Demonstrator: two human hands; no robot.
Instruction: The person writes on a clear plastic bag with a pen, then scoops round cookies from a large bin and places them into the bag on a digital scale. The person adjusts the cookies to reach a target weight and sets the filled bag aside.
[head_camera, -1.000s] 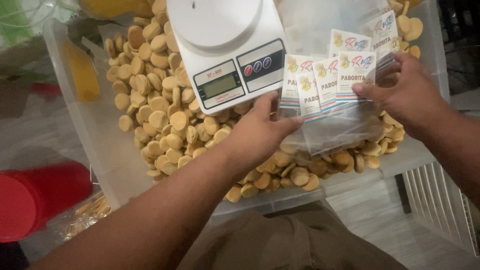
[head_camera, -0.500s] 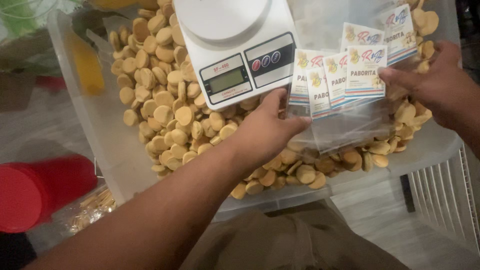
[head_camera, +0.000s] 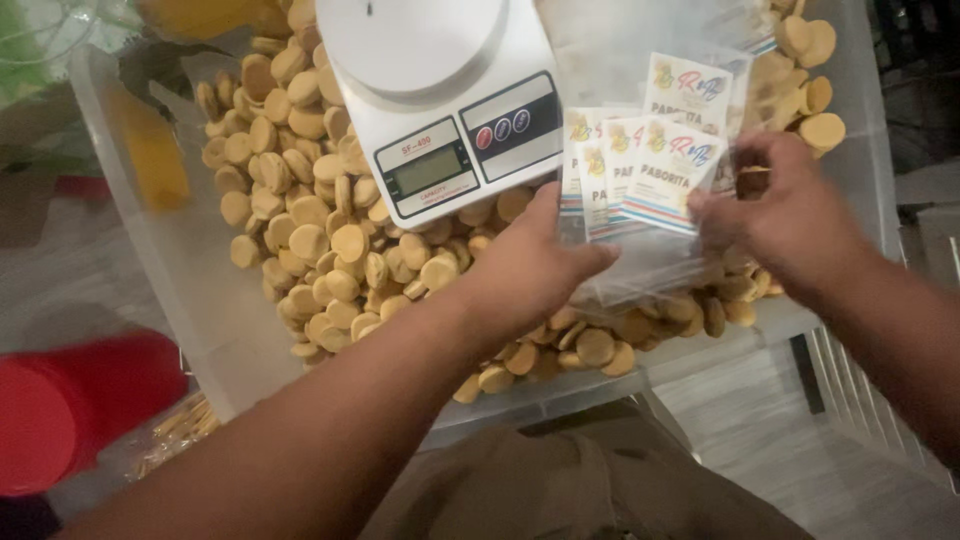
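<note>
My left hand (head_camera: 525, 268) grips the near left edge of a stack of clear plastic bags (head_camera: 645, 180) with printed paper labels. On the right side of the same stack, my right hand (head_camera: 790, 215) pinches the bags. The stack hovers above a clear plastic bin (head_camera: 190, 300) filled with several round tan biscuits (head_camera: 300, 215). A white digital kitchen scale (head_camera: 440, 90) rests on the biscuits, just left of the bags, its platform bare.
A red round container (head_camera: 70, 410) sits at the lower left, with a packet of biscuits (head_camera: 175, 430) next to it. A yellow object (head_camera: 150, 150) shows through the bin's left wall. A white slatted surface (head_camera: 860, 370) lies at lower right.
My right hand has moved left along the stack of bags, closer to my left hand. The view has shifted a little; the scale and biscuits stay in place.
</note>
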